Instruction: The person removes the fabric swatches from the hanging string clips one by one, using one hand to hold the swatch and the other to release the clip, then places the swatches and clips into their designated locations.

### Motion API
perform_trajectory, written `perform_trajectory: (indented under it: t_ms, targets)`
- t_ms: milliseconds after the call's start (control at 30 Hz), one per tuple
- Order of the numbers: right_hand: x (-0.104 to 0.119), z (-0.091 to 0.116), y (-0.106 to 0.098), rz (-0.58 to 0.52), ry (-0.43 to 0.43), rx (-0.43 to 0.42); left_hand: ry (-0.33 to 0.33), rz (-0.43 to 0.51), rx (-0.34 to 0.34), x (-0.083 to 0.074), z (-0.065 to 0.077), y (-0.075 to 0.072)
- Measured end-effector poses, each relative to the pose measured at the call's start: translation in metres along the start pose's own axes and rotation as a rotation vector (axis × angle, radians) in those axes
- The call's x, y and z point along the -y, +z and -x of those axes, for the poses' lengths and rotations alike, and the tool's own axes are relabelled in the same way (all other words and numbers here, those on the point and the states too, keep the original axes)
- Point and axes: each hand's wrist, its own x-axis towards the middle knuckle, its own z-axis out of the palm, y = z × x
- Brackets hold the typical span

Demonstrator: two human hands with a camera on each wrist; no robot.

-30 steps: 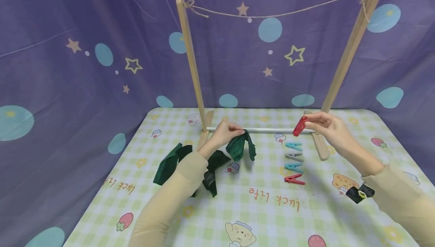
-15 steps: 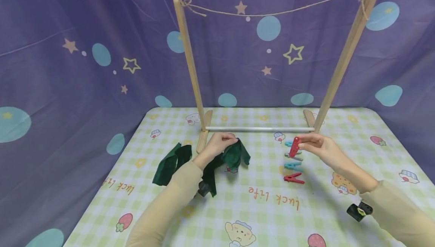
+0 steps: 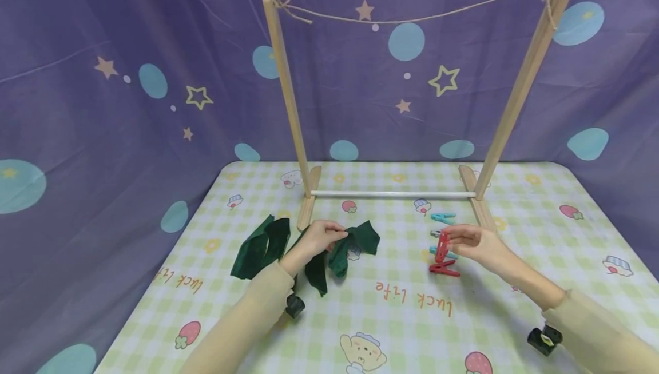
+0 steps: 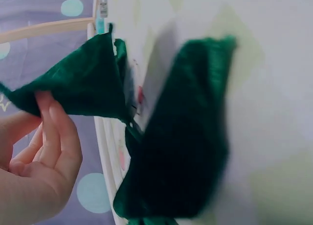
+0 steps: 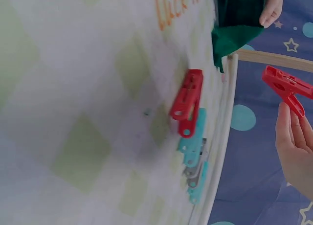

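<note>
My left hand (image 3: 320, 239) pinches a dark green cloth piece (image 3: 362, 239) just above the table, its ends drooping; the left wrist view shows fingertips gripping the green fabric (image 4: 83, 78). Under and beside that forearm lie other green cloth pieces (image 3: 255, 250), partly hidden by the arm. My right hand (image 3: 476, 245) holds a red clothespin (image 3: 441, 246) between thumb and fingers, above the row of pegs. In the right wrist view this red clothespin (image 5: 288, 85) is raised off the table. Below it rest another red clothespin (image 3: 444, 268), two blue ones and a grey one.
Behind the hands stands a wooden frame, with a left post (image 3: 289, 94), a right post (image 3: 527, 82), a sagging twine line (image 3: 391, 22) and a low white rod (image 3: 391, 194). A checked tablecloth (image 3: 407, 339) covers the table; a purple curtain (image 3: 206, 36) hangs behind.
Both hands have come down and nearer. The green cloth has lowered toward the table with my left hand, and the red clothespin has moved down to the lower pegs in my right hand.
</note>
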Motion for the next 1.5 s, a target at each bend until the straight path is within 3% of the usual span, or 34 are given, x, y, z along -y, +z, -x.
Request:
perform_trajectory:
  t_ms: [300, 500, 700, 1200, 1333, 1500]
  targets:
    - [-0.016, 0.007, 0.006, -0.094, -0.077, 0.182, 0.013, 0.031, 0.125, 0.017, 0.011, -0.005]
    - [-0.025, 0.014, 0.007, -0.148, -0.005, 0.258, -0.002, 0.003, 0.174, 0.023, 0.016, -0.007]
    - [-0.034, 0.021, 0.008, -0.119, -0.015, 0.276, -0.006, -0.034, 0.179, 0.019, 0.023, -0.011]
    - [-0.043, 0.03, 0.008, -0.042, -0.019, 0.245, -0.038, -0.04, 0.174, 0.032, 0.022, -0.012]
    - [-0.044, 0.032, 0.009, 0.056, -0.039, 0.21, -0.044, -0.043, 0.178, 0.032, 0.023, -0.012]
    - [-0.045, 0.033, 0.01, 0.252, -0.003, 0.155, -0.035, -0.055, 0.185, 0.034, 0.023, -0.012]
